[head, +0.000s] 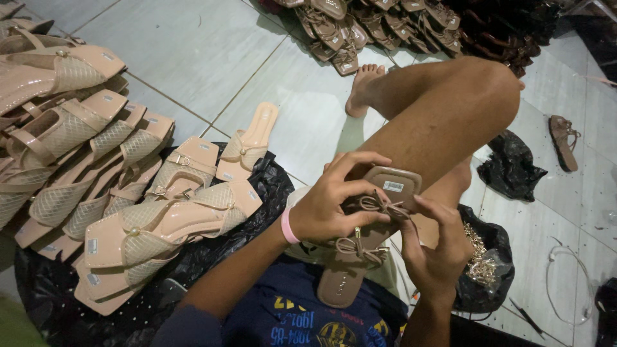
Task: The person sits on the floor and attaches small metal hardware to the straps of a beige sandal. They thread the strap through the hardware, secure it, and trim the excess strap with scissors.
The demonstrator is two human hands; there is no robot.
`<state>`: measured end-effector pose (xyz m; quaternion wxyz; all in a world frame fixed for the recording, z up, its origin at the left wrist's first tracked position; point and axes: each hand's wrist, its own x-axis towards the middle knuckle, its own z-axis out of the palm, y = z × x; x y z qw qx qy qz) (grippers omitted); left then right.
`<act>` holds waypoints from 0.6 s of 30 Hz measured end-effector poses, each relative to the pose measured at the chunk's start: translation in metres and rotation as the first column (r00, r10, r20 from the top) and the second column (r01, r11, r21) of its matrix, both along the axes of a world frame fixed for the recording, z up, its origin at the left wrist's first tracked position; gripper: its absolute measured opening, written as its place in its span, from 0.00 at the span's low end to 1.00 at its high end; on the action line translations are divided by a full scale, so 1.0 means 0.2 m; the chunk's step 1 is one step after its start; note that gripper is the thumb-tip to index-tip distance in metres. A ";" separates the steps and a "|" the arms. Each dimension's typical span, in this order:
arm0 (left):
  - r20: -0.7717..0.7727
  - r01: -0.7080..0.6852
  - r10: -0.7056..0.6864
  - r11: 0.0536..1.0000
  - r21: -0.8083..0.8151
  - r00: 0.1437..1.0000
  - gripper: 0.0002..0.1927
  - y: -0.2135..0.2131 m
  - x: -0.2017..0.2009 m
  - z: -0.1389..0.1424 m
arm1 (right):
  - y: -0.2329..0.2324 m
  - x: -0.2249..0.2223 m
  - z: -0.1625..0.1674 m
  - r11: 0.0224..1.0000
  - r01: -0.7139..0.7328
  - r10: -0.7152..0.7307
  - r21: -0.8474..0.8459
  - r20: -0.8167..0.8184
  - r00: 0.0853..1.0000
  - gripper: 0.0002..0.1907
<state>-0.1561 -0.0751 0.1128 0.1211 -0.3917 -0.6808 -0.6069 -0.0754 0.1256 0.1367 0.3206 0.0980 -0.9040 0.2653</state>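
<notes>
L hand [324,209], pink band on wrist, is clasped over the tan sandal [369,241] from above, thumb and fingers pinning the strap near the upper bow. R hand [437,247] sits at the sandal's right edge, fingertips pinched on the thin strap by that bow; it carries nothing else. Sandal lies lengthwise over the lap, toe end w/ white sticker propped against the raised leg [443,122], heel toward the blue shorts.

To do this well, I'd judge: keep the L grip firm so the sole can't twist, work the strap w/ small fingertip moves, keep the bow flat and centred, don't yank the thin cord.

Room is tight. Black bag of gold metal bits [482,260] is just right of the R hand, easy to knock. Stack of beige quilted sandals [128,212] on black plastic crowds the left. Farther out, bare tile floor [193,51] is open, then a second black bag [511,167], a lone sandal [564,141], and rows of brown sandals [373,26] at the far edge.
</notes>
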 end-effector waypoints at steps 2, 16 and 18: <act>-0.005 -0.019 0.019 1.000 -0.004 1.000 0.13 0.00 0.00 0.00 | 0.01 0.00 0.00 1.000 -0.009 0.009 -0.007 -0.001 1.000 0.22; 0.172 0.309 -0.356 0.917 0.250 0.918 0.14 -0.09 -0.07 -0.03 | 0.17 0.05 -0.14 0.950 -0.138 0.151 -0.279 0.026 0.988 0.22; 0.223 0.294 -0.335 0.935 0.199 0.915 0.12 -0.11 -0.07 -0.03 | 0.29 0.06 -0.29 0.857 -0.046 0.064 -0.514 0.019 0.998 0.18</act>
